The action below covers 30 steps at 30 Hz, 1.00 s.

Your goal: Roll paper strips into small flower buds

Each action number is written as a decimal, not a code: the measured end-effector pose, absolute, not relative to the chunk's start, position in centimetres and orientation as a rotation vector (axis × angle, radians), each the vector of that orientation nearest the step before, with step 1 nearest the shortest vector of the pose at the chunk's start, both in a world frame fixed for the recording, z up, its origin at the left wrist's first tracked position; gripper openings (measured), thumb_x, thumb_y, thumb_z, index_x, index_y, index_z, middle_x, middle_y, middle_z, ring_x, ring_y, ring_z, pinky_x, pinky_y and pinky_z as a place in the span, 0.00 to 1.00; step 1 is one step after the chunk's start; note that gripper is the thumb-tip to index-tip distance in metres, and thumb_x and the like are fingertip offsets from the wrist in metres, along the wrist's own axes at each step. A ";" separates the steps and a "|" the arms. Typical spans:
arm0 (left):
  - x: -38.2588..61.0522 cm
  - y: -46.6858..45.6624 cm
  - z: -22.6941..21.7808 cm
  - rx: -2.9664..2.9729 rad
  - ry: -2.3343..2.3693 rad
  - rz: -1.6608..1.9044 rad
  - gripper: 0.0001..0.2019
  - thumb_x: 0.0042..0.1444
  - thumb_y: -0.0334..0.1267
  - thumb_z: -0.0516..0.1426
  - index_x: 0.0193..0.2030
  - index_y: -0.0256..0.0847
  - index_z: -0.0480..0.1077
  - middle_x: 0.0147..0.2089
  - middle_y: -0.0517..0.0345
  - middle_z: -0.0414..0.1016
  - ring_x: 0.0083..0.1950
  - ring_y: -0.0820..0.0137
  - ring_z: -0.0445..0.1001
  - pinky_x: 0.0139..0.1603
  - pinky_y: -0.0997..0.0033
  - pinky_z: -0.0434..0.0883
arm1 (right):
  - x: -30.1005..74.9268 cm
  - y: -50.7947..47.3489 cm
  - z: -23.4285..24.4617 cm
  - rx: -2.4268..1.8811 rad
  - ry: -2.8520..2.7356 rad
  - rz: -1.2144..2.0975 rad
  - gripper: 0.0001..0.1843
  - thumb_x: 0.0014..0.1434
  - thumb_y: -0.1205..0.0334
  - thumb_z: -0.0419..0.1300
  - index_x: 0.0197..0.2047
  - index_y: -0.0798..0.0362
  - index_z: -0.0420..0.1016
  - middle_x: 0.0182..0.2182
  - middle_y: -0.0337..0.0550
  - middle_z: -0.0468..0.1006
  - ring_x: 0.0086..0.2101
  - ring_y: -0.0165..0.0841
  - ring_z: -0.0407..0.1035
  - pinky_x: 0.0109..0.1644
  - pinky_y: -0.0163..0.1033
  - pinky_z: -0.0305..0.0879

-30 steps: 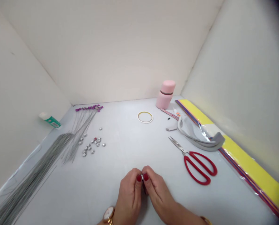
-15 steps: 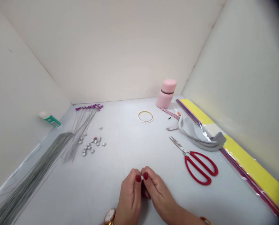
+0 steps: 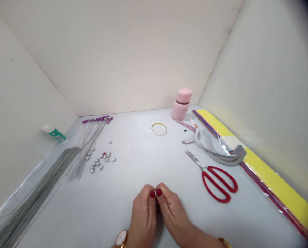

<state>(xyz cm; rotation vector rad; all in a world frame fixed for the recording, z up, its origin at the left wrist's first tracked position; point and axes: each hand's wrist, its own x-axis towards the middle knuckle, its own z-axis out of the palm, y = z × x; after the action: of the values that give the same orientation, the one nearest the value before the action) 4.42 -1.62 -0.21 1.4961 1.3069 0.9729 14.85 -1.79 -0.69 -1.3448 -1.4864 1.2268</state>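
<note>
My left hand (image 3: 144, 213) and my right hand (image 3: 173, 210) meet at the front middle, just above the table. Their fingers are curled and closed, thumb tips side by side. Between the thumbs they pinch a small silvery piece, almost wholly covered by the fingers; its shape cannot be made out. To the left of the hands lie several small silver folded stars (image 3: 97, 162) and one pinkish star (image 3: 104, 153). Red-handled scissors (image 3: 203, 168) rest to the right, blades a little apart.
At left lie a thick bundle of thin grey wires (image 3: 44, 182), purple-tipped wires (image 3: 97, 119) and a green-white tube (image 3: 54, 133). A tape ring (image 3: 159, 134), a pink flask (image 3: 181, 104), curled silver-grey strips (image 3: 216, 155) and packed coloured paper strips (image 3: 275, 186) lie farther back and right.
Both hands stay together, and the fingers have shifted slightly around the small piece. The pale bit that showed between the thumbs is now nearly hidden. The view has moved a little.
</note>
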 end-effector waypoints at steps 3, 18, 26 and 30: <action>4.5 -1.6 0.5 1.382 1.263 0.990 0.16 0.61 0.44 0.39 0.25 0.43 0.54 0.20 0.66 0.54 0.22 0.73 0.56 0.23 0.75 0.58 | 15.0 -1.8 -0.1 -1.328 -1.415 1.313 0.18 0.64 0.53 0.37 0.26 0.51 0.54 0.19 0.31 0.54 0.21 0.27 0.53 0.25 0.31 0.52; 3.8 -1.6 -0.4 1.593 1.249 0.943 0.15 0.61 0.40 0.40 0.25 0.42 0.55 0.22 0.64 0.55 0.24 0.72 0.57 0.26 0.74 0.58 | 15.7 -1.9 0.0 -1.326 -1.595 1.187 0.15 0.63 0.56 0.39 0.28 0.51 0.57 0.21 0.34 0.59 0.23 0.29 0.55 0.27 0.33 0.54; 3.7 -1.6 -0.8 1.692 1.178 0.881 0.13 0.62 0.38 0.40 0.26 0.42 0.54 0.24 0.63 0.56 0.25 0.72 0.58 0.27 0.74 0.58 | 15.6 -1.8 -0.3 -1.263 -1.607 1.134 0.16 0.63 0.56 0.38 0.24 0.50 0.51 0.20 0.32 0.54 0.21 0.28 0.52 0.25 0.33 0.51; 3.4 -1.3 -0.5 1.705 1.154 0.851 0.12 0.62 0.38 0.41 0.27 0.42 0.55 0.24 0.63 0.57 0.25 0.72 0.58 0.27 0.74 0.59 | 15.8 -1.8 -0.3 -1.227 -1.627 1.083 0.16 0.63 0.57 0.38 0.25 0.50 0.52 0.20 0.33 0.54 0.20 0.28 0.52 0.24 0.33 0.51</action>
<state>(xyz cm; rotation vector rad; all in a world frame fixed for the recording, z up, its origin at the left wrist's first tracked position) 3.40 -1.33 -0.50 1.7048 1.1539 0.8511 15.84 -1.84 -0.32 -1.2268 -1.6268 1.0834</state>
